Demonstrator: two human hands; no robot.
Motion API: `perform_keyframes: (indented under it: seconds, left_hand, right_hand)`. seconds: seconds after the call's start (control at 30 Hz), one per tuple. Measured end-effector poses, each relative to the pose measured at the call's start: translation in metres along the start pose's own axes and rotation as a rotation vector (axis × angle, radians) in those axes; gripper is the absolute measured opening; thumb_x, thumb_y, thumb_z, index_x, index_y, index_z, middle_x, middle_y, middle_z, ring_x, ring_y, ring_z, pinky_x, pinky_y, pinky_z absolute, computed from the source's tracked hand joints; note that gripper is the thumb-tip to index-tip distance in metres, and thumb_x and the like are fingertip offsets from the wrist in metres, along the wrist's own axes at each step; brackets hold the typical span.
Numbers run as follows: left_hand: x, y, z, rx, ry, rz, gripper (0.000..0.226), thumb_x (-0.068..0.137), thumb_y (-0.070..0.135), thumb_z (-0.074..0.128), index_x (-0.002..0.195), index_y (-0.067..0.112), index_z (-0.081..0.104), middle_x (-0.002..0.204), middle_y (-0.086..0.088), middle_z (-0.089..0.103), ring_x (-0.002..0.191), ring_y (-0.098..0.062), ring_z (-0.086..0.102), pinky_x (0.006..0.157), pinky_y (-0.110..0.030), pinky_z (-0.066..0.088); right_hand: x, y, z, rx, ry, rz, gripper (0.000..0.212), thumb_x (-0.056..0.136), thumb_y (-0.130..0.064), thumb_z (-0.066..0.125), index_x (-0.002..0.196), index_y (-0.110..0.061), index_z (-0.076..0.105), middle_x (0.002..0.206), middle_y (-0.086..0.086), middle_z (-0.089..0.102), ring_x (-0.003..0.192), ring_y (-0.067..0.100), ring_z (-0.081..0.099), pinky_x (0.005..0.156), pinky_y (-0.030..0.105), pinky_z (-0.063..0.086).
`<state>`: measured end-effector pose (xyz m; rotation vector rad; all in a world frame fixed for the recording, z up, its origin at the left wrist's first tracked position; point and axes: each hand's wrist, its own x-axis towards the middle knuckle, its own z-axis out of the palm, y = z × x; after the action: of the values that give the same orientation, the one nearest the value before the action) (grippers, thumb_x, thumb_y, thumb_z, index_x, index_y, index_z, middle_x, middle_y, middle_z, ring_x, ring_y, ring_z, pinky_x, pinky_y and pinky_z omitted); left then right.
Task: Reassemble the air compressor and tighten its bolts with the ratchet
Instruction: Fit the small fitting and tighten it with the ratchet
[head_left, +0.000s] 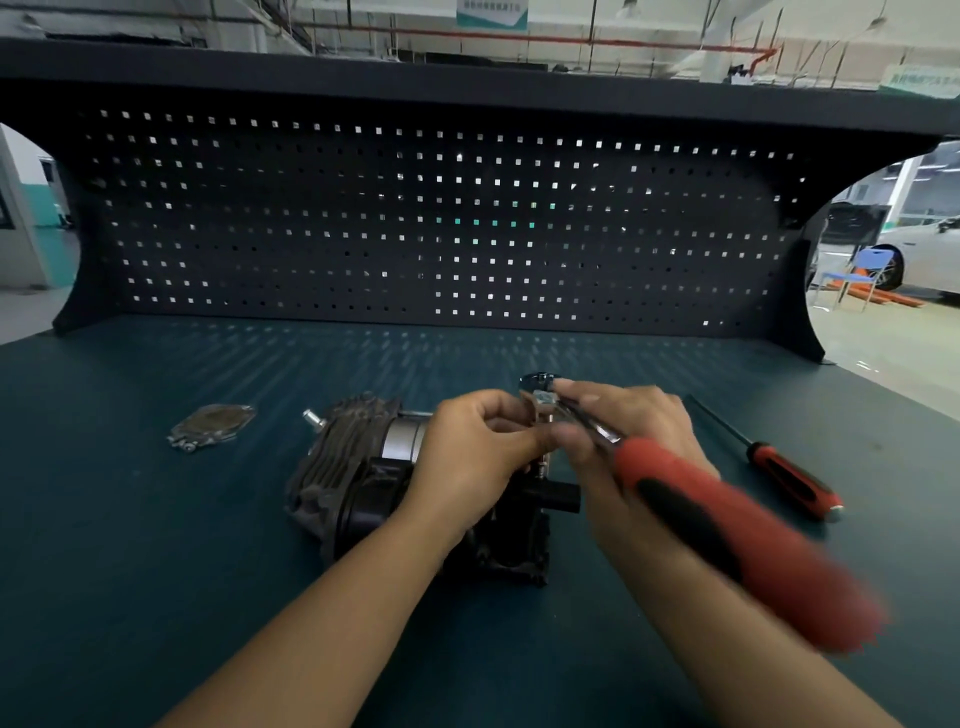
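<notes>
One grey cover (213, 423) lies off the dark compressor (343, 467); right hand (634, 431) grips the red-handled ratchet (701, 509), left hand (467, 452) pinches its head.

Both forearms reach forward, converging; left hand (475, 457) pinches the ratchet (727, 535) head, right hand (649, 415) grips its shank (fingers curled)
</notes>
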<state>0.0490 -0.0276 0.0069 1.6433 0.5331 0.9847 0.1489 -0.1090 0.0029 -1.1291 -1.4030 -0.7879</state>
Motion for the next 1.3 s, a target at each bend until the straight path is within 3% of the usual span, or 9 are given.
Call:
perform_keyframes:
  seconds: [0.13, 0.23, 0.37, 0.5, 0.73, 0.87, 1.03, 1.17, 1.3]
  left_hand:
    - [0.004, 0.004, -0.006, 0.043, -0.076, 0.018, 0.013, 0.056, 0.022, 0.080, 0.058, 0.026, 0.068, 0.056, 0.006, 0.065, 0.051, -0.004, 0.057, 0.051, -0.017, 0.044]
    - [0.008, 0.005, -0.007, 0.107, -0.120, 0.030, 0.016, 0.075, 0.025, 0.077, 0.063, 0.020, 0.068, 0.057, 0.008, 0.067, 0.051, 0.000, 0.058, 0.052, -0.012, 0.043]
    - [0.011, 0.002, -0.006, 0.052, -0.164, 0.032, 0.011, 0.081, 0.018, 0.072, 0.070, 0.016, 0.069, 0.064, 0.000, 0.072, 0.060, -0.009, 0.067, 0.058, -0.018, 0.050]
    - [0.011, 0.002, -0.006, 0.005, -0.228, 0.046, 0.019, 0.084, 0.013, 0.067, 0.066, 0.019, 0.071, 0.066, -0.003, 0.072, 0.063, -0.012, 0.069, 0.060, -0.017, 0.051]
    - [0.012, -0.001, -0.009, -0.115, -0.246, -0.024, 0.011, 0.073, 0.023, 0.071, 0.077, 0.013, 0.069, 0.072, -0.003, 0.073, 0.067, -0.013, 0.070, 0.060, -0.018, 0.053]
    - [0.011, 0.000, -0.009, -0.152, -0.210, -0.016, 0.017, 0.065, 0.023, 0.075, 0.075, 0.012, 0.067, 0.065, -0.001, 0.071, 0.059, -0.009, 0.068, 0.055, -0.017, 0.052]
    - [0.011, -0.003, -0.003, -0.078, -0.110, 0.014, 0.015, 0.062, 0.010, 0.077, 0.067, 0.013, 0.063, 0.059, 0.000, 0.068, 0.053, -0.008, 0.064, 0.052, -0.017, 0.049]
    - [0.010, -0.002, -0.003, -0.068, -0.093, 0.036, 0.018, 0.073, 0.009, 0.076, 0.063, 0.010, 0.061, 0.055, 0.002, 0.067, 0.049, -0.005, 0.061, 0.049, -0.014, 0.046]
    - [0.010, -0.002, -0.001, -0.081, -0.061, 0.018, 0.024, 0.076, 0.013, 0.075, 0.077, -0.006, 0.062, 0.060, -0.003, 0.070, 0.055, -0.013, 0.064, 0.054, -0.020, 0.050]
  right_hand:
    - [-0.008, 0.000, 0.005, 0.146, 0.048, -0.100, 0.010, 0.091, -0.026, 0.061, 0.096, -0.019, 0.056, 0.099, 0.002, 0.071, 0.084, 0.016, 0.064, 0.076, 0.027, 0.048]
    - [-0.005, 0.001, 0.007, 0.536, 0.105, 0.237, 0.011, 0.089, -0.027, 0.062, 0.096, -0.035, 0.064, 0.098, -0.011, 0.071, 0.092, 0.013, 0.068, 0.082, 0.022, 0.050]
    - [0.002, 0.007, 0.010, 0.872, 0.344, 0.779, 0.020, 0.096, -0.036, 0.050, 0.090, -0.020, 0.060, 0.090, 0.006, 0.075, 0.072, 0.015, 0.067, 0.072, 0.025, 0.051]
    - [0.006, 0.024, 0.010, 1.253, 0.254, 1.326, 0.027, 0.101, -0.032, 0.037, 0.086, -0.016, 0.052, 0.090, 0.004, 0.075, 0.083, 0.015, 0.068, 0.085, 0.031, 0.046]
    - [-0.002, 0.002, 0.013, 0.668, 0.401, 0.672, 0.015, 0.095, -0.029, 0.053, 0.083, -0.028, 0.062, 0.085, 0.004, 0.075, 0.086, 0.016, 0.071, 0.074, 0.019, 0.051]
    - [-0.006, 0.002, 0.006, 0.374, 0.208, 0.170, 0.011, 0.096, -0.033, 0.052, 0.091, -0.026, 0.059, 0.092, 0.003, 0.067, 0.088, 0.015, 0.063, 0.085, 0.019, 0.046]
    - [-0.002, 0.005, -0.001, 0.104, 0.075, -0.070, 0.036, 0.093, -0.043, 0.053, 0.088, -0.012, 0.070, 0.093, -0.019, 0.065, 0.085, 0.000, 0.052, 0.082, 0.011, 0.040]
    - [0.001, 0.008, -0.002, 0.212, -0.035, 0.090, 0.029, 0.092, -0.052, 0.049, 0.096, -0.027, 0.063, 0.097, -0.025, 0.065, 0.092, -0.004, 0.058, 0.087, 0.019, 0.044]
    - [0.007, 0.010, 0.005, 0.788, 0.266, 0.725, 0.011, 0.098, -0.030, 0.049, 0.101, -0.022, 0.055, 0.084, 0.001, 0.075, 0.089, 0.015, 0.069, 0.086, 0.027, 0.050]
